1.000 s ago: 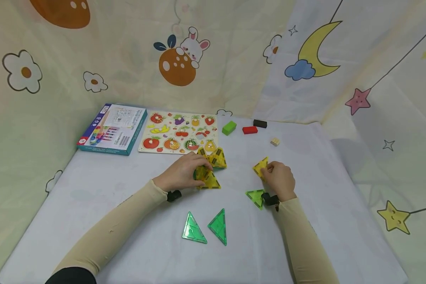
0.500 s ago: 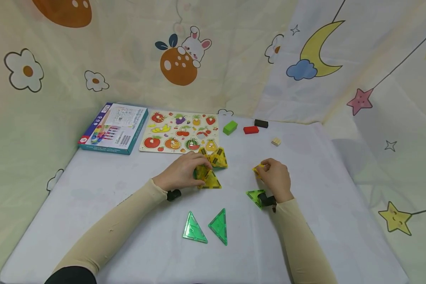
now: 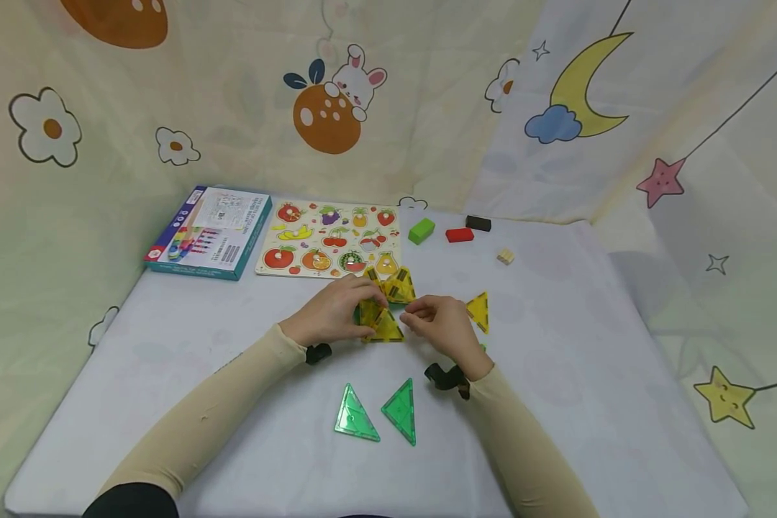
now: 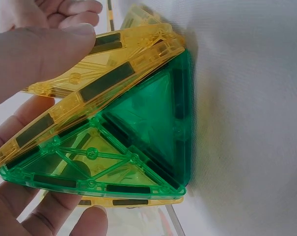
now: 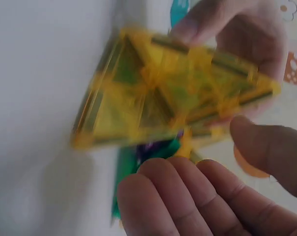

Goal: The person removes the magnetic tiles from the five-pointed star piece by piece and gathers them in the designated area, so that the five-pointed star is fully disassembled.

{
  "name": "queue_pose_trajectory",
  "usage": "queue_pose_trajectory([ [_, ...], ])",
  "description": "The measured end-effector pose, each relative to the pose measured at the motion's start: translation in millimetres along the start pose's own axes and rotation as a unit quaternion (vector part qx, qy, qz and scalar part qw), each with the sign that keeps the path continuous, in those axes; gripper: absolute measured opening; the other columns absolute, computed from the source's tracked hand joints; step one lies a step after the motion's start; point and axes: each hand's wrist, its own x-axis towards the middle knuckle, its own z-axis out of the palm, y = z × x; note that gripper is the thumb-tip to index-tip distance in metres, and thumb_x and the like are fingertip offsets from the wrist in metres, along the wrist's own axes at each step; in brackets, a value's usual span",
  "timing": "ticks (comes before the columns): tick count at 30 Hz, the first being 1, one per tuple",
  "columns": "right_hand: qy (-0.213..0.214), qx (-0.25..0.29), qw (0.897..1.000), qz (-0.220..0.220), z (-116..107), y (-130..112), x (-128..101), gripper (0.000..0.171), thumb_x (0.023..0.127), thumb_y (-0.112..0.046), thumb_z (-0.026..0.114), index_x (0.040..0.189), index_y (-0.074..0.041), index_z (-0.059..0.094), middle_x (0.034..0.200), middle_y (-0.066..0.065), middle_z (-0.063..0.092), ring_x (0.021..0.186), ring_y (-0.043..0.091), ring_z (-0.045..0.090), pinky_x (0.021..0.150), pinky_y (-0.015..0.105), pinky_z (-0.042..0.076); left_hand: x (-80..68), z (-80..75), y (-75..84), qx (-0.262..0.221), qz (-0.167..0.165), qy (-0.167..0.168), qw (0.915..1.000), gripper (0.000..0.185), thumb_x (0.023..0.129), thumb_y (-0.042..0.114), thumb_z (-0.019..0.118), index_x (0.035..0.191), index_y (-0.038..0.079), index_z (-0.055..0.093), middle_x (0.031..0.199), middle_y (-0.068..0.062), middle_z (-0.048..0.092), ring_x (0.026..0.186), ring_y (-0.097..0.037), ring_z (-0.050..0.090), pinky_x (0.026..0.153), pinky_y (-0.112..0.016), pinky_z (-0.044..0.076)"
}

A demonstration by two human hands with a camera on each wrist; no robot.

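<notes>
My left hand holds a standing structure of see-through magnetic tiles, with thumb and fingers on either side. In the left wrist view its yellow panels and green panel lean together. Beside it, my right hand has loosely bent fingers and nothing between them; in the right wrist view its fingers are just short of the yellow faces. A yellow triangular tile lies to the right of my right hand. Behind the structure sits another yellow tile cluster, partly hidden.
Two green triangular tiles lie nearer the front. A lime tile is mostly hidden under my right wrist. At the back are a boxed set, a fruit picture board, and green, red, black and cream blocks.
My right hand has let go of the yellow triangular tile, which now lies on the table, and has moved left to the structure. The left hand keeps its hold.
</notes>
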Motion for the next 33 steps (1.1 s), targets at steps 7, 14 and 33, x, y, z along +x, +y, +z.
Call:
queue_pose_trajectory([
  [7,0.01,-0.008,0.999,-0.038,23.3,-22.1,4.9,0.03,0.089,-0.034,0.083,0.096,-0.005,0.081,0.085,0.007,0.08,0.072,0.012,0.073,0.06,0.024,0.056,-0.5,-0.3,0.0,-0.01,-0.006,0.0,0.9999,0.045,0.079,0.027,0.092,0.118,0.022,0.07,0.126,0.003,0.067,0.122,-0.02,0.06,0.112,-0.043,0.05],
  [14,0.052,-0.054,0.997,-0.036,36.0,-34.1,4.1,0.043,0.085,-0.047,0.084,0.09,-0.004,0.082,0.073,0.004,0.077,0.065,0.011,0.068,0.056,0.025,0.052,0.2,1.3,-3.0,-0.015,0.01,0.011,0.9998,0.044,0.08,0.026,0.092,0.118,0.023,0.071,0.124,0.005,0.068,0.121,-0.019,0.061,0.111,-0.043,0.05],
  [33,0.088,-0.056,0.994,-0.016,45.4,-27.1,-7.5,0.022,0.089,-0.018,0.07,0.096,0.0,0.081,0.068,0.008,0.075,0.051,0.011,0.059,0.047,0.023,0.044,-1.0,-6.8,-4.0,-0.044,-0.026,-0.023,0.9984,0.047,0.079,0.014,0.091,0.12,0.017,0.069,0.126,0.001,0.069,0.123,-0.019,0.063,0.11,-0.04,0.053],
])
